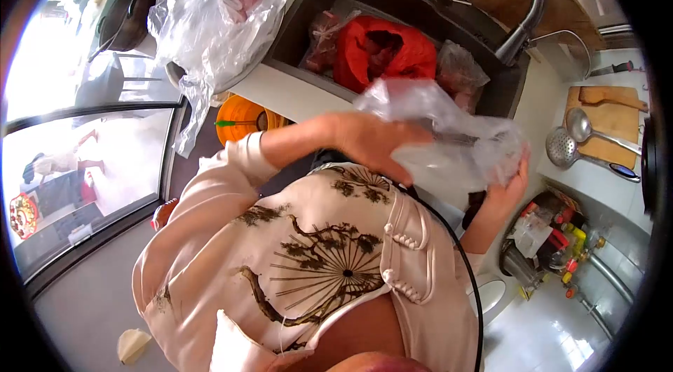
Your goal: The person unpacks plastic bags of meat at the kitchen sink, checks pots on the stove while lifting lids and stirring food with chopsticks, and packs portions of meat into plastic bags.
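Observation:
A clear plastic bag is spread between my hands, just in front of the sink. My right hand grips its right end, the fingers closed on the crumpled film. At the bag's left side my left hand is blurred, with its fingers stretched out and the thumb apart, touching the film. Beyond the bag, a red plastic bag lies open in the dark sink, with something pinkish inside. Clear bags of pinkish contents, one on the left and one on the right, lie beside it.
A large clear bag covers a metal bowl left of the sink, near a dark pot. An orange bucket stands below the counter. The faucet arches over the sink's right side. Ladles and a cutting board are at right.

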Motion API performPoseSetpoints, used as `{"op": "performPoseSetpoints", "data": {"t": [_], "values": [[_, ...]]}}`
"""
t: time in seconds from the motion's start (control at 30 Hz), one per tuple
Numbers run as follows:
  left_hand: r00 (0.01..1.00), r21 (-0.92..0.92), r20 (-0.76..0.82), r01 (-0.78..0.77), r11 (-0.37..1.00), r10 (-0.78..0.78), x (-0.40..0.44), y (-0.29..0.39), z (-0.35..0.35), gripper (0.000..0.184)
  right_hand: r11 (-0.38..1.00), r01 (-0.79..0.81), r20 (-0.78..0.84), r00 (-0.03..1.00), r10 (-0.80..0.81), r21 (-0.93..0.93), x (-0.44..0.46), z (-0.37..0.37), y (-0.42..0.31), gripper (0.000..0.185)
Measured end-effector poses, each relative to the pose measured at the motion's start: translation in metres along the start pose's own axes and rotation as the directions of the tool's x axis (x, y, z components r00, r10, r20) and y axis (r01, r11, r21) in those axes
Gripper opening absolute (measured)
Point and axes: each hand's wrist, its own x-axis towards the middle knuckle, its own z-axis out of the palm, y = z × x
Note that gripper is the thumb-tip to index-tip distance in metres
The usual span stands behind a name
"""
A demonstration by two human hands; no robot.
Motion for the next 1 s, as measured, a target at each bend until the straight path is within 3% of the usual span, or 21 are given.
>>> {"op": "performPoseSetpoints", "data": {"t": [0.03, 0.1, 0.17, 0.2, 0.23, 0.27, 0.33, 0.4, 0.47, 0.5, 0.53, 0.57, 0.63, 0.67, 0.7, 0.77, 0.87, 0.9, 0.93, 0.97, 1.0], "values": [[0.963, 0.055, -0.055, -0.261, 0.964, 0.264, -0.002, 0.006, -0.004, 0.050, 0.996, 0.074, 0.018, 0.997, -0.073, -0.041, -0.003, 0.001, -0.009, 0.036], [0.861, -0.071, -0.232, -0.478, 0.875, 0.452, -0.008, 0.021, -0.024, 0.039, 0.998, -0.067, -0.504, 0.862, 0.057, 0.000, -0.004, 0.001, -0.031, 0.037], [0.801, -0.405, -0.390, -0.593, 0.696, 0.455, -0.019, 0.001, -0.040, 0.035, 0.988, 0.028, -0.474, 0.875, -0.097, -0.152, -0.016, -0.015, -0.029, 0.038], [0.797, -0.597, -0.449, -0.603, 0.529, 0.404, -0.021, -0.020, -0.046, 0.035, 0.994, 0.079, -0.491, 0.864, -0.107, -0.078, -0.018, -0.025, -0.034, 0.039], [0.826, -0.626, -0.559, -0.481, 0.614, 0.076, -0.017, -0.033, -0.049, 0.035, 0.991, 0.132, -0.509, 0.853, -0.117, -0.005, -0.020, -0.034, -0.038, 0.040], [0.745, -0.678, -0.618, -0.341, 0.651, -0.253, -0.008, -0.046, -0.051, 0.035, 0.992, 0.128, -0.516, 0.848, -0.118, -0.016, -0.024, -0.043, -0.040, 0.040], [0.670, -0.434, -0.658, 0.035, 0.900, -0.343, 0.031, -0.132, -0.045, 0.043, 0.975, 0.221, -0.497, 0.846, -0.193, -0.003, -0.029, -0.053, -0.040, 0.039], [0.670, -0.308, -0.468, 0.488, 0.817, -0.577, 0.076, -0.203, -0.033, 0.061, 0.969, 0.247, -0.511, 0.833, -0.213, -0.001, -0.037, -0.036, -0.044, 0.039], [0.593, -0.364, -0.618, 0.367, 0.856, -0.517, 0.122, -0.256, 0.003, 0.063, 0.963, 0.220, -0.465, 0.844, -0.268, -0.156, -0.040, -0.041, -0.041, 0.040], [0.654, -0.385, -0.628, 0.210, 0.899, -0.422, 0.145, -0.262, 0.012, 0.063, 0.856, 0.203, -0.381, 0.830, -0.409, -0.475, -0.045, -0.042, -0.035, 0.040], [0.629, -0.577, -0.606, 0.074, 0.813, -0.487, 0.162, -0.252, 0.022, 0.063, 0.855, 0.201, -0.361, 0.842, -0.400, -0.478, -0.048, -0.046, -0.034, 0.040], [0.601, -0.727, -0.580, -0.077, 0.683, -0.550, 0.179, -0.241, 0.031, 0.063, 0.691, 0.293, -0.152, 0.849, -0.505, -0.660, -0.053, -0.051, -0.034, 0.042], [0.736, -0.713, -0.399, 0.126, 0.690, -0.547, 0.220, -0.234, 0.037, 0.068, 0.966, 0.204, -0.472, 0.844, -0.255, -0.157, -0.050, -0.023, -0.048, 0.049], [0.773, -0.716, -0.249, 0.260, 0.648, -0.584, 0.229, -0.206, 0.029, 0.073, 0.969, 0.193, -0.462, 0.853, -0.243, -0.153, -0.049, -0.026, -0.043, 0.049], [0.707, -0.765, -0.360, 0.150, 0.626, -0.609, 0.243, -0.177, 0.032, 0.064, 0.812, 0.246, -0.270, 0.859, -0.436, -0.529, -0.054, -0.037, -0.039, 0.049], [0.628, -0.794, -0.455, 0.034, 0.606, -0.631, 0.253, -0.152, 0.026, 0.056, 0.696, 0.227, -0.212, 0.849, -0.485, -0.681, -0.052, -0.038, -0.040, 0.048], [0.711, -0.526, -0.657, -0.196, 0.828, -0.250, 0.255, -0.150, 0.017, 0.054, 0.823, 0.159, -0.390, 0.821, -0.418, -0.546, -0.050, -0.025, -0.046, 0.048], [0.806, -0.187, -0.546, 0.147, 0.971, -0.227, 0.250, -0.162, 0.000, 0.055, 0.825, 0.165, -0.395, 0.816, -0.422, -0.540, -0.049, -0.027, -0.044, 0.048], [0.868, 0.249, -0.419, 0.392, 0.885, -0.266, 0.243, -0.167, -0.013, 0.056, 0.548, 0.328, -0.057, 0.820, -0.570, -0.769, -0.051, -0.032, -0.042, 0.048], [0.866, 0.286, -0.431, 0.398, 0.871, -0.254, 0.215, -0.152, -0.024, 0.054, 0.198, 0.478, 0.295, 0.765, -0.573, -0.856, -0.056, -0.037, -0.041, 0.048], [0.868, 0.322, -0.434, 0.400, 0.858, -0.242, 0.182, -0.136, -0.035, 0.053, 0.203, 0.455, 0.267, 0.769, -0.581, -0.867, -0.058, -0.040, -0.040, 0.048]]}}
